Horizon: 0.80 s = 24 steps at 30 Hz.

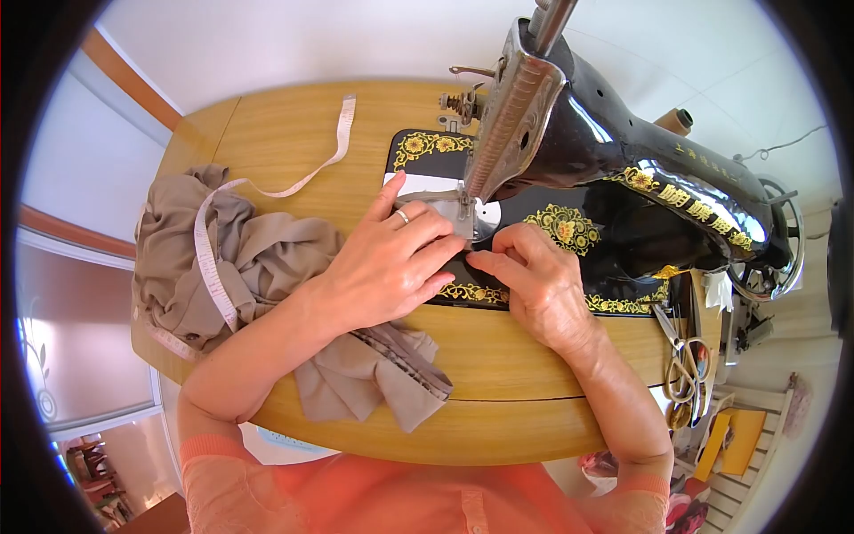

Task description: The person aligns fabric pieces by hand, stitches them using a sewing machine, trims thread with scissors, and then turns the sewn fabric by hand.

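A black sewing machine (614, 116) with gold floral decoration stands over its bed. A strip of grey-brown fabric (455, 224) lies under its presser foot (464, 206). My left hand (391, 258), a ring on one finger, rests on that fabric left of the foot, fingers spread. Just in front of the needle plate (486, 219), my right hand (534, 276) has thumb and forefinger pinched at the fabric's near edge; the fingertips partly hide the grip. The rest of the grey-brown cloth (267, 240) is bunched beneath and left of my left forearm.
A white tape measure (206, 258) drapes over the bunched cloth and across the wooden table (294, 133). Scissors (680, 356) lie at the table's right edge, below the handwheel (787, 240). A yellow box (738, 440) sits on a white slatted surface at the lower right.
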Each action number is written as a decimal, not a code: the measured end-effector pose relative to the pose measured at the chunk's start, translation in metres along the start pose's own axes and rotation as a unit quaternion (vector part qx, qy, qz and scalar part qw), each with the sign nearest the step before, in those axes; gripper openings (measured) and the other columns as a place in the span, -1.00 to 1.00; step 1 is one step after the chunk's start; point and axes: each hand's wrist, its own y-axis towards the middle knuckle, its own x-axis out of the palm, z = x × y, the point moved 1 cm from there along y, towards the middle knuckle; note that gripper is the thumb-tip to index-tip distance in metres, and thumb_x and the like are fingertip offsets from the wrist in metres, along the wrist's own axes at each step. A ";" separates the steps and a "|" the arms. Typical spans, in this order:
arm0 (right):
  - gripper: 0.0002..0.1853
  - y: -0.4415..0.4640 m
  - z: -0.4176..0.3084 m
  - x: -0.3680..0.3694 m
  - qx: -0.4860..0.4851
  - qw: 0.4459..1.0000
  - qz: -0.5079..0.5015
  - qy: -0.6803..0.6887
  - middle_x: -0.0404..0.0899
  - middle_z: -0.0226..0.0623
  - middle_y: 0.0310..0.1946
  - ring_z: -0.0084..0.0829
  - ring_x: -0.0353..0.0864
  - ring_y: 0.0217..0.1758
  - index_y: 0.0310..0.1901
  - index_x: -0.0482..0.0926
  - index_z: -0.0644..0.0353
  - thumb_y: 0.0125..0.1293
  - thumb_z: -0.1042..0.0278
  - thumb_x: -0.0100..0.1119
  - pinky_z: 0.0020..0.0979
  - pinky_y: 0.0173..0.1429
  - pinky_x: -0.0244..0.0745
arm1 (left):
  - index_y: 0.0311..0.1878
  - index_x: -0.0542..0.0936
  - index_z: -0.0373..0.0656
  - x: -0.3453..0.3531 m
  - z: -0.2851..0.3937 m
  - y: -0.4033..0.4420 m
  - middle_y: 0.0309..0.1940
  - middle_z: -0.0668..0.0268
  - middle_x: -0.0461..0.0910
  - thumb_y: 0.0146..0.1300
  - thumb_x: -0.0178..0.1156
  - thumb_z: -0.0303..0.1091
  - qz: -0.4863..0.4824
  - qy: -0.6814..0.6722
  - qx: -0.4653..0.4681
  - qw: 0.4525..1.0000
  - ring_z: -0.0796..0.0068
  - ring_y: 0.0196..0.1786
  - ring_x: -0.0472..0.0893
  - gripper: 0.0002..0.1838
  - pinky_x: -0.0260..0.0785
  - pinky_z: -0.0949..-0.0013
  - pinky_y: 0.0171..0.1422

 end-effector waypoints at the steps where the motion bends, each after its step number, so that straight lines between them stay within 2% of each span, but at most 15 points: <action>1: -0.69 0.000 0.000 0.000 -0.001 1.000 0.003 0.004 0.43 -0.37 -0.40 -0.42 0.54 -0.36 -0.25 0.71 0.11 -0.09 0.61 0.22 -0.42 -0.43 0.53 | -0.08 0.63 -0.16 0.000 0.000 0.000 -0.17 0.35 0.47 -0.09 0.44 -0.36 0.000 0.000 0.000 1.000 0.33 -0.04 0.53 -0.58 -0.02 -0.13 0.51; 15: -0.62 -0.002 0.000 -0.002 0.004 1.000 0.000 0.013 0.45 -0.36 -0.37 -0.39 0.56 -0.34 -0.18 0.70 0.12 -0.11 0.65 0.20 -0.41 -0.41 0.54 | -0.07 0.63 -0.16 0.001 0.004 0.002 -0.17 0.34 0.47 -0.10 0.45 -0.35 -0.003 0.002 -0.005 1.000 0.31 -0.04 0.53 -0.56 0.00 -0.14 0.51; 24: -0.59 -0.001 -0.003 0.000 0.011 1.000 -0.027 -0.010 0.45 -0.35 -0.37 -0.38 0.54 -0.31 -0.15 0.70 0.12 -0.12 0.64 0.19 -0.39 -0.36 0.54 | -0.07 0.62 -0.17 0.000 0.003 0.002 -0.14 0.32 0.48 -0.10 0.45 -0.37 -0.004 -0.009 -0.003 1.000 0.27 0.00 0.51 -0.56 0.16 -0.13 0.41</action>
